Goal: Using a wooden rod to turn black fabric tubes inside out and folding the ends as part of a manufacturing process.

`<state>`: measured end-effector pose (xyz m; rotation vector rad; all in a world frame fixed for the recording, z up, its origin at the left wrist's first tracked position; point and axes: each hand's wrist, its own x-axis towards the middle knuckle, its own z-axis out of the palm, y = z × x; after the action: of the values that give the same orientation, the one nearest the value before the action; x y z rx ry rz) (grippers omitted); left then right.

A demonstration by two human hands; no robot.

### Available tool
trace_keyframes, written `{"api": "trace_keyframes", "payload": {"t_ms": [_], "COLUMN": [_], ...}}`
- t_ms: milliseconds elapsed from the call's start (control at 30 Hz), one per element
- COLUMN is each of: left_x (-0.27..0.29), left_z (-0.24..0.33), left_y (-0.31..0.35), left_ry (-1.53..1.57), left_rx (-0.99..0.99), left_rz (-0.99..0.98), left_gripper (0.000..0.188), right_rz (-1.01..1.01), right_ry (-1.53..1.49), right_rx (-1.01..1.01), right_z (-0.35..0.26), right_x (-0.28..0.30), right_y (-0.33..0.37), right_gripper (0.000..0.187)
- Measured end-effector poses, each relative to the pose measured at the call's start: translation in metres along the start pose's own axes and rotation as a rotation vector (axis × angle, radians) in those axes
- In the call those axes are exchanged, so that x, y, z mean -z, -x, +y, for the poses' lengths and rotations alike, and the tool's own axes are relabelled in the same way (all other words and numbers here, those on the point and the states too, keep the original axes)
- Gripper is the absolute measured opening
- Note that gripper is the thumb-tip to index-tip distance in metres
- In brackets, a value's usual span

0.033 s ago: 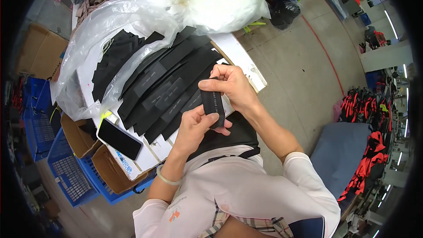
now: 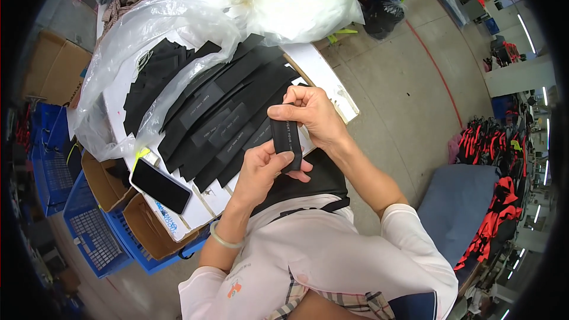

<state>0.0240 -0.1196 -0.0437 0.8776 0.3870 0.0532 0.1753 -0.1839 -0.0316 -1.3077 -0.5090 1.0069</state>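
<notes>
Between my two hands is a short black fabric band with small pale lettering (image 2: 285,133), held upright in front of my waist. My left hand (image 2: 259,169) pinches its lower end, thumb on the front. At the upper end, the thumb and fingers of my right hand (image 2: 313,117) close on it. Just beyond my hands, many similar black fabric strips (image 2: 204,133) lie fanned in overlapping rows on a white table (image 2: 339,96). A clear plastic bag (image 2: 95,124) partly covers the strips on the left.
A dark-screened phone (image 2: 161,186) lies at the table's near left edge. Blue crates (image 2: 98,237) and open cardboard boxes (image 2: 148,225) stand left of it. A bulky white plastic bag (image 2: 284,6) sits at the back. Grey-blue cloth (image 2: 459,207) and red-and-black pieces (image 2: 504,201) are piled at right.
</notes>
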Motion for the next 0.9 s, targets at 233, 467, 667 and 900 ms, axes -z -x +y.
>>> {"api": "trace_keyframes", "payload": {"t_ms": [233, 467, 667, 900], "left_x": [0.005, 0.015, 0.057, 0.077], "left_z": [0.003, -0.003, 0.005, -0.002], "left_y": [0.007, -0.002, 0.025, 0.041], "left_ry": [0.085, 0.238, 0.399, 0.334], "left_rx": [0.022, 0.041, -0.143, -0.370], "left_rz": [-0.049, -0.183, -0.042, 0.111], "left_gripper": [0.023, 0.029, 0.027, 0.022], "right_rz": [0.022, 0.119, -0.280, -0.484], "right_ry": [-0.082, 0.413, 0.494, 1.030], "right_rx": [-0.090, 0.319, 0.197, 0.944], "right_z": [0.007, 0.012, -0.005, 0.058], "right_x": [-0.012, -0.026, -0.079, -0.212], "right_y": [-0.004, 0.000, -0.059, -0.187], "right_gripper": [0.024, 0.031, 0.019, 0.009]}}
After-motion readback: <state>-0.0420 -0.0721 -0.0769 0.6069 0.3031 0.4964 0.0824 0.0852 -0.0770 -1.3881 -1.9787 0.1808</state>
